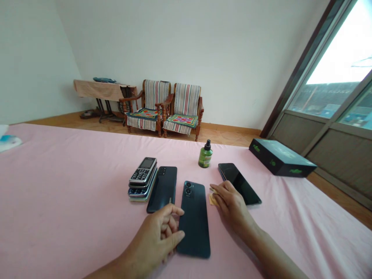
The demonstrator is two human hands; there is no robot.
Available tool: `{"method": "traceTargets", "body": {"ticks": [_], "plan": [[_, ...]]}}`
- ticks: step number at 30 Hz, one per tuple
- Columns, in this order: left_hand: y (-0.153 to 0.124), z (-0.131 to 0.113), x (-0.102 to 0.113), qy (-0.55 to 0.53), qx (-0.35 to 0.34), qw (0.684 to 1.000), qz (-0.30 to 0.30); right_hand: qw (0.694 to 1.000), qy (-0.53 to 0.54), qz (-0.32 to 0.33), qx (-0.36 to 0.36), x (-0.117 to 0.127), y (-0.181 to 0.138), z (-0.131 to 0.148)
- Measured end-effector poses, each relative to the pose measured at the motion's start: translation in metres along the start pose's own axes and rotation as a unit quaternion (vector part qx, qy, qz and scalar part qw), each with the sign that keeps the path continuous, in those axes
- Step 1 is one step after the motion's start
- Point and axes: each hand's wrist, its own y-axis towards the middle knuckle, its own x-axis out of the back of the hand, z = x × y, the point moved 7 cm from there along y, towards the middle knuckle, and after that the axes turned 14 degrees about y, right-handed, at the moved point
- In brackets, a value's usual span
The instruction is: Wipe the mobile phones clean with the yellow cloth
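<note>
A dark teal phone (194, 217) lies back-up on the pink cloth (72, 186). My left hand (158, 240) rests at its left edge, fingers curled, thumb on the phone's side. My right hand (231, 207) lies flat to the phone's right, fingers pressed on a small yellow cloth (212, 199). Another dark phone (163, 188) lies back-up to the left. A stack of phones (143, 178) with a keypad phone on top stands beside it. A black phone (238, 183) lies screen-up behind my right hand.
A green spray bottle (205, 155) stands behind the phones. A dark box (280, 157) lies at the table's right edge near the window. Two striped wooden chairs (165, 108) and a covered side table (101, 91) stand by the far wall.
</note>
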Motion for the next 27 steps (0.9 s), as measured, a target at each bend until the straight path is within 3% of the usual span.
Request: {"method": "traceTargets", "body": {"ticks": [4,7,10,15,17,21,27], "plan": [[-0.006,-0.019,0.016,0.173,-0.1,0.976,-0.083,0.998,0.05,-0.015,-0.031,-0.004,-0.001,0.0],[-0.01,-0.03,0.017,0.241,-0.153,0.955,-0.085,0.997,0.064,-0.039,-0.028,-0.004,-0.001,0.009],[-0.012,-0.031,0.007,0.259,-0.183,0.948,-0.032,0.996,0.07,-0.049,-0.013,-0.005,-0.005,0.024],[-0.016,-0.03,-0.004,0.258,-0.213,0.942,-0.001,0.993,0.064,0.098,-0.004,-0.038,-0.018,0.046],[-0.017,-0.032,-0.005,0.263,-0.215,0.941,-0.001,0.991,0.036,0.126,-0.016,-0.049,-0.023,0.045],[-0.018,-0.035,-0.006,0.285,-0.214,0.934,0.0,0.993,-0.026,0.111,-0.024,-0.055,-0.019,0.039],[-0.02,-0.033,-0.005,0.279,-0.243,0.929,-0.017,0.99,-0.114,0.084,-0.013,-0.055,0.015,0.034]]}}
